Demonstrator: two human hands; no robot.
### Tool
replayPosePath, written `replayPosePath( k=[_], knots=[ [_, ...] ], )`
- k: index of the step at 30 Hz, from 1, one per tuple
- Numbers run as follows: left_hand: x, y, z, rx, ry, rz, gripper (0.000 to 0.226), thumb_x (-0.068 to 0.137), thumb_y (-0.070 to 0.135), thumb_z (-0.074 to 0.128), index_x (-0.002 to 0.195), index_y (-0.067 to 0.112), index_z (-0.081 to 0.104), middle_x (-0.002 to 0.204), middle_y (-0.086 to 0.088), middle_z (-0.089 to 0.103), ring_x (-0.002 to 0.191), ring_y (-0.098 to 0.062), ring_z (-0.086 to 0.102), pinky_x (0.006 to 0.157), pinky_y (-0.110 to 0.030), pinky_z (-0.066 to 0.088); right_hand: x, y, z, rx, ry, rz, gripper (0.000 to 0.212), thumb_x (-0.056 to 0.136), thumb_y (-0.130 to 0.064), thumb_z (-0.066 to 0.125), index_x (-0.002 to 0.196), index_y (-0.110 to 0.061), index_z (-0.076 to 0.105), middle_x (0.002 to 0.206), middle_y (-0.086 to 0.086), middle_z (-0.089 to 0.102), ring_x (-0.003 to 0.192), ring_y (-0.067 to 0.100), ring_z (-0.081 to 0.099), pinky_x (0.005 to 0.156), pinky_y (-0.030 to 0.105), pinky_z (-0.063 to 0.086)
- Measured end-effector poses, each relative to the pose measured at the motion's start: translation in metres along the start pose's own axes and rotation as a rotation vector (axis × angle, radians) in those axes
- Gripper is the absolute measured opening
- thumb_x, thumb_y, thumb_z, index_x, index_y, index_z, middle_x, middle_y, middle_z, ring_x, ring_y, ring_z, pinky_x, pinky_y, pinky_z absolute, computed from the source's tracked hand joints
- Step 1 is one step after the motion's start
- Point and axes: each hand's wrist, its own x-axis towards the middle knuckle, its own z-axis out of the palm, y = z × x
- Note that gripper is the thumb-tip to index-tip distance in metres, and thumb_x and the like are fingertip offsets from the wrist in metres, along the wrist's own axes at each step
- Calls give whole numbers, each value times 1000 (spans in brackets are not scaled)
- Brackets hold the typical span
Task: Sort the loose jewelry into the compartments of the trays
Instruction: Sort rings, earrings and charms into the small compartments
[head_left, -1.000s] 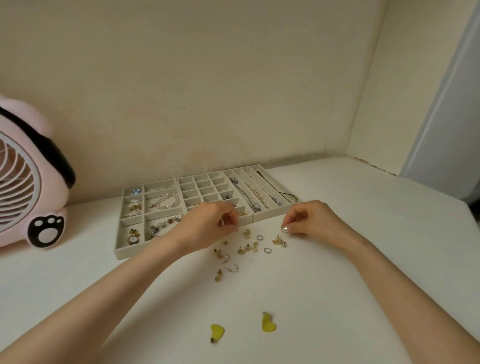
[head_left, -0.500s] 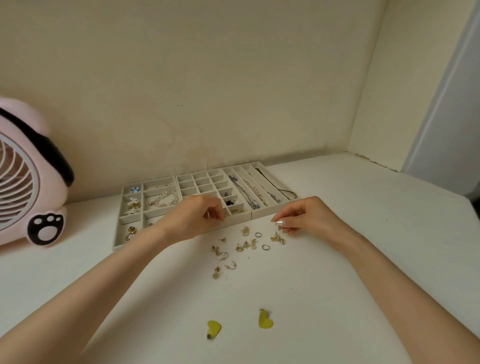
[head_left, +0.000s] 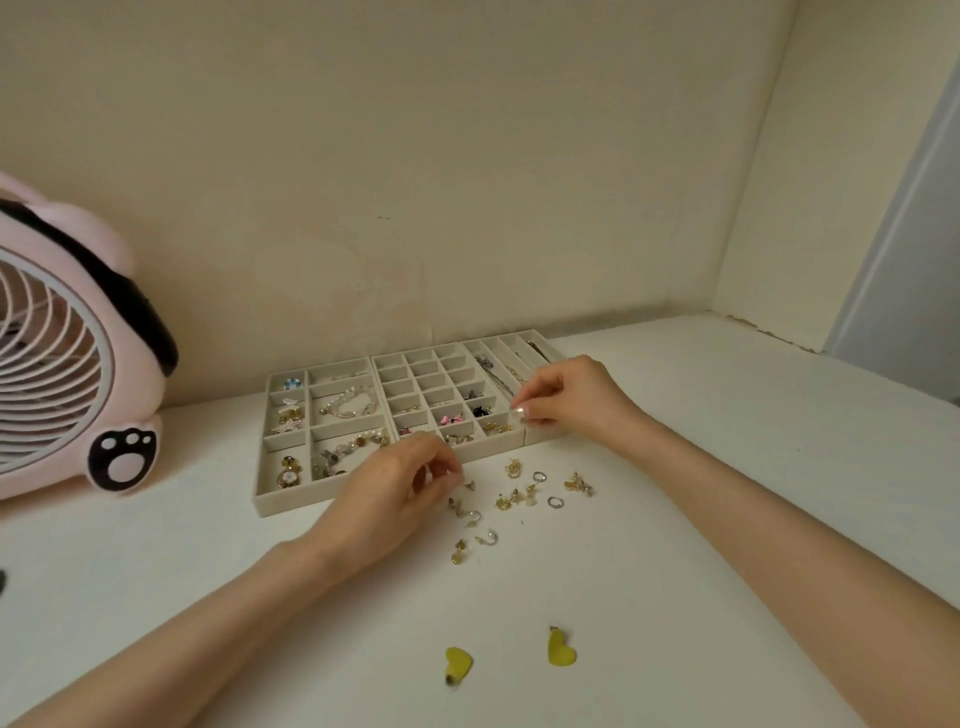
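Three beige trays stand side by side at the wall: a left tray (head_left: 262, 470) with bracelets and charms, a middle tray (head_left: 493, 448) of small compartments, and a right tray (head_left: 540, 435) of long slots. Loose jewelry (head_left: 517, 498) lies on the table in front of them: gold earrings and two silver rings (head_left: 539, 476). My left hand (head_left: 395, 486) rests by the pile's left edge, fingers curled, with nothing visible between them. My right hand (head_left: 569, 397) hovers over the middle tray's front right corner and pinches something too small to make out.
A pink fan (head_left: 78, 364) stands at the far left on the white table (head_left: 727, 467). Two yellow heart pieces (head_left: 458, 662) (head_left: 561, 649) lie near the front. Walls close off the back and the right corner.
My right hand rose from the loose pile to the tray's front right corner, fingertips pinched. My left hand went over the tray and came back down to the pile.
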Motion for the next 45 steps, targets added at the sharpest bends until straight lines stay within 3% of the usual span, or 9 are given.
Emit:
replayPosePath(
  k=[4,9,15,21,24,30,35,39,45],
  knots=[
    [-2,-6,4,-28,131,4,7,91,18,56,95,23,58,86,13,58,75,-9,52,64,-11,38,57,-13,18,-79,10,11,10,81,-3,71,89,1,71,73,2,68,59,5,60,55,13,50],
    [-9,-12,2,-61,239,21,17,88,33,40,97,27,54,87,17,55,73,-6,51,63,-12,38,116,-7,37,-341,32,58,5,79,-15,75,83,-12,75,97,4,72,92,16,65,88,31,50],
    [-8,-15,7,-29,237,37,12,90,31,38,98,32,48,89,21,50,73,-1,47,64,-11,36,142,4,51,-569,-47,120,20,73,-18,78,90,-9,74,97,7,73,91,21,67,89,36,52],
    [-7,-17,9,1,224,57,13,91,30,38,99,30,48,89,20,47,73,-2,47,64,-16,40,142,4,55,-683,-12,67,10,75,-20,77,85,-19,76,95,2,73,92,19,66,81,30,52],
    [-7,-18,9,-6,223,58,13,91,30,37,99,30,48,89,20,47,73,-3,48,65,-15,40,134,2,48,-634,17,12,6,78,-17,74,80,-23,74,93,-3,72,91,15,64,75,26,47],
    [-8,-17,10,31,209,71,16,90,27,38,99,25,51,89,19,48,73,-2,47,65,-16,40,94,-10,30,-455,93,-71,9,82,-27,71,83,-18,73,91,-4,71,87,13,62,80,33,50],
    [-4,-13,5,-13,133,50,15,90,24,45,99,23,56,91,14,56,76,-5,50,65,-18,42,28,-23,23,-305,2,-127,6,84,-27,69,83,-22,71,78,-17,62,74,-4,54,72,19,43],
    [2,-4,-4,-68,57,37,9,90,18,54,95,21,60,85,14,59,73,-5,52,63,-14,39,-19,-21,22,-242,-40,-165,1,81,-26,72,80,-26,72,77,-14,67,61,-10,53,64,16,41],
    [9,11,-21,-75,-33,8,3,89,20,59,89,22,60,85,17,60,76,-4,54,61,-11,38,-61,-14,17,-223,-125,-190,2,80,-20,73,80,-21,75,72,-11,65,53,-3,49,55,10,39]
  ],
)
